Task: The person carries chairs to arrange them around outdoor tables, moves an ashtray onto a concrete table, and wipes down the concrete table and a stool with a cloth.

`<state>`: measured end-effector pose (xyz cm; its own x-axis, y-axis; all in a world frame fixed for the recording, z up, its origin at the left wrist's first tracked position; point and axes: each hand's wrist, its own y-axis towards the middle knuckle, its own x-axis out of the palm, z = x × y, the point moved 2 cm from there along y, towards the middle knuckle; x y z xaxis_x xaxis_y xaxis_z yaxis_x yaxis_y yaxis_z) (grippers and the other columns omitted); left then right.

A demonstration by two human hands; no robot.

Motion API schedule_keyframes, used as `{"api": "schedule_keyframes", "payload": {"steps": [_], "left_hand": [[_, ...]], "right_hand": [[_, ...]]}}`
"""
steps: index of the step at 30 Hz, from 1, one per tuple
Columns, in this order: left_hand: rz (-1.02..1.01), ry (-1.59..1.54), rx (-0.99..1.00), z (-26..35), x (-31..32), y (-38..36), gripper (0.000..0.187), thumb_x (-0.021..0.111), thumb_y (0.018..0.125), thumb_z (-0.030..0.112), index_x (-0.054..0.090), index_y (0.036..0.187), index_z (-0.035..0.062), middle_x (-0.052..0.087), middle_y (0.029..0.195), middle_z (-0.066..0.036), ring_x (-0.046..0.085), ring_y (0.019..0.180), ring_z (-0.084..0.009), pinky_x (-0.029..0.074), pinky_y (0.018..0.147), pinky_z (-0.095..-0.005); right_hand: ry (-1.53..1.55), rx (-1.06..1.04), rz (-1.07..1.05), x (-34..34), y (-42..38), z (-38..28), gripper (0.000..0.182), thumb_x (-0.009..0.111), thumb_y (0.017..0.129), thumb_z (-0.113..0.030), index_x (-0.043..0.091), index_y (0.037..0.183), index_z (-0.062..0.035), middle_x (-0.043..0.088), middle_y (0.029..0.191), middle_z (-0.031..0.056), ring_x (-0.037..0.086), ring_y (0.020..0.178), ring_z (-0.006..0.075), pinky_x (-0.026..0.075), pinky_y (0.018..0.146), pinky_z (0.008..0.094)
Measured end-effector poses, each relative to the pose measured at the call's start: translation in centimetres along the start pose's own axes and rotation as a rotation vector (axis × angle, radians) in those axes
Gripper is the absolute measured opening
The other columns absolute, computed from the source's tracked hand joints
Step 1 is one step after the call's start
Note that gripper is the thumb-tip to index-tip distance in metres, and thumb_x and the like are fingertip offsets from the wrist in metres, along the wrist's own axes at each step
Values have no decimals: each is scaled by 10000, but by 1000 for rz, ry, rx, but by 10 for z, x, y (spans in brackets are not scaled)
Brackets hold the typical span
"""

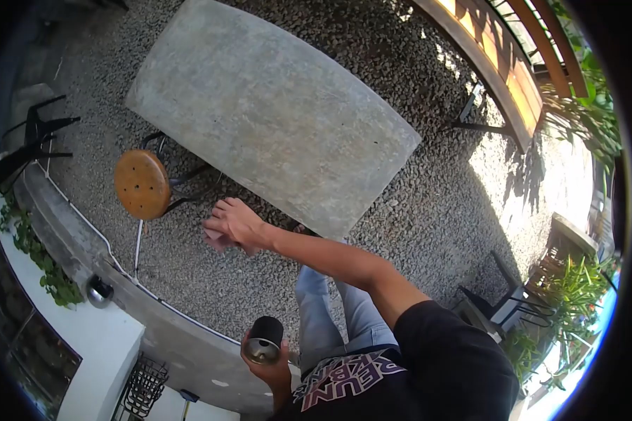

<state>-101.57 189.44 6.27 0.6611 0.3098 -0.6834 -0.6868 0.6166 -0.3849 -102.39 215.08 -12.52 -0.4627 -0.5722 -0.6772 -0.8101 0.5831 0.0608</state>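
Observation:
My right hand reaches forward over the gravel, just off the near edge of the concrete table. Its fingers grip a small pinkish cloth that hangs beneath the palm. My left hand is held low and close to my body. It is wrapped around a black cylindrical cup with a shiny metal inside, whose open end tilts toward the camera. My jeans-clad legs show between the two hands.
A round wooden stool on black metal legs stands left of the table. Gravel covers the ground. A low curved concrete wall with plants runs along the left. Black chairs stand at right, a wooden bench at the back.

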Motion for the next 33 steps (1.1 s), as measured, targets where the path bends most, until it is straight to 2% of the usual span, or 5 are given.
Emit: {"api": "schedule_keyframes", "payload": {"steps": [8,12,17,24,33], "left_hand": [[-66,12,23,6,15,9,762,764,588,30,372,1240,-16,452,1231,-169,447,1152,-306,368,980,-413],[-91,-19,-27,18,13,8,769,761,586,42,369,1246,-19,459,1226,-170,445,1159,-312,358,989,-414],[-105,33,36,9,12,9,741,753,602,41,383,1240,-20,464,1227,-171,441,1167,-315,348,996,-416],[-229,66,63,22,28,3,731,732,657,0,340,1273,-40,439,1237,-180,441,1157,-293,367,985,-387],[-260,33,221,44,14,32,749,746,651,11,337,1277,-40,426,1258,-170,400,1200,-283,317,1017,-382]], "right_hand": [[-76,76,-85,3,-203,80,349,535,773,-185,546,1121,-159,437,1343,80,344,1290,266,254,1070,396],[114,452,-354,-31,-310,46,370,577,748,-204,542,1115,-168,542,1207,96,516,1115,296,463,863,389],[227,1024,367,-165,-317,70,330,530,815,-142,531,1138,-75,610,1027,164,571,970,362,469,802,400],[-223,770,580,-150,-286,212,496,491,781,-83,442,1273,-120,292,1442,116,202,1344,364,157,1071,521],[234,497,204,44,-277,5,544,506,710,-69,485,1250,-132,410,1367,122,349,1284,323,270,1041,478]]}}
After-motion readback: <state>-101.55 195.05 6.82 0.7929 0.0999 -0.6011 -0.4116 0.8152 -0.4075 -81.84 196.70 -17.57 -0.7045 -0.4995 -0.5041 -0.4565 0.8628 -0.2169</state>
